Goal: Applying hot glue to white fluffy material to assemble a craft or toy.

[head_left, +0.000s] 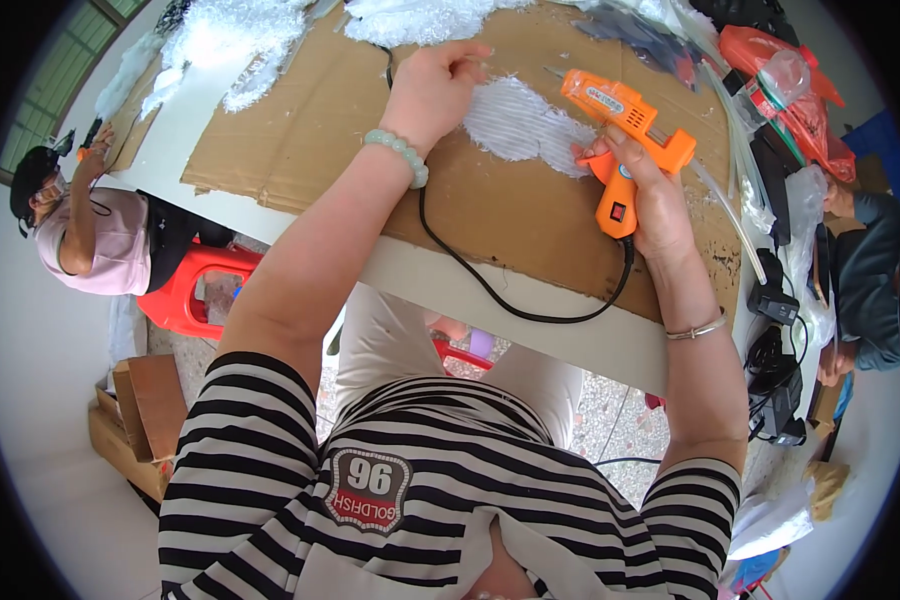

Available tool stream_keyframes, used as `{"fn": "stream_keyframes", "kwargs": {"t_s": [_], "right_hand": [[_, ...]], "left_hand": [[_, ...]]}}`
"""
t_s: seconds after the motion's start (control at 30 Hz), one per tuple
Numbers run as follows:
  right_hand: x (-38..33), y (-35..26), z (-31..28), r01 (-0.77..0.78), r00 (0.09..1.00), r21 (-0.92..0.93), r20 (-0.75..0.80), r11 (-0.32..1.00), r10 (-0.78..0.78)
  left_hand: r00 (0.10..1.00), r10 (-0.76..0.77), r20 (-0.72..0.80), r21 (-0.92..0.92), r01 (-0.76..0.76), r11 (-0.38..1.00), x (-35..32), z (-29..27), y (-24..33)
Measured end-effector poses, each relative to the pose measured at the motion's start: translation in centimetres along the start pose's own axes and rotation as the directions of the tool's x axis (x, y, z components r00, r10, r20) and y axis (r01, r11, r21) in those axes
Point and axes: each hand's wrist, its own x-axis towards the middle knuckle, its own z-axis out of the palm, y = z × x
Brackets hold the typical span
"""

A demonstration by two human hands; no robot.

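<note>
Fingers (467, 62) of the left hand (432, 95) are bent and drawn close together; whether anything is pinched between them cannot be told. The hand is held near the upper left edge of a white, ribbed, fuzzy-edged flat piece (525, 120), which is laid on a sheet of brown corrugated cardboard (530, 215).

The handle of an orange plastic glue gun (632, 118) is gripped in the right hand (658, 200), with the fingers closed around it and the thumb laid along its side. The gun is held over the right part of the white piece, its metal nozzle pointed toward the upper left. A red rocker switch (618, 212) is seen at the base of the handle, from which a black cord (515, 311) is looped toward the left forearm.

The cardboard is supported by a white table (410, 272). White shaggy material (232, 42) is heaped at the upper left. A red plastic bag (808, 122) is noted at the upper right. At far left, a co-worker in a pink shirt (105, 235) is seen beside a red plastic stool (192, 290).
</note>
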Motion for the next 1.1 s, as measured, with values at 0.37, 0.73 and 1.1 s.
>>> {"fn": "stream_keyframes", "kwargs": {"t_s": [0.37, 0.73, 1.1], "right_hand": [[-0.5, -0.1, -0.1, -0.053, 0.998, -0.013, -0.042, 0.999, 0.052], [-0.3, -0.1, -0.3, -0.043, 0.997, -0.021, -0.057, 0.999, 0.042], [-0.1, 0.1, -0.6, -0.039, 0.999, -0.019, -0.031, 0.999, 0.038]], "left_hand": [[0.858, 0.435, 0.272, 0.319, -0.507, 0.8, -4.1, -4.4, 2.7], [0.594, 0.637, 0.491, 0.484, -0.794, 0.368, -4.1, -3.3, 2.1], [0.611, 0.613, 0.501, 0.477, -0.786, 0.394, -4.1, -3.4, 2.5]]}}
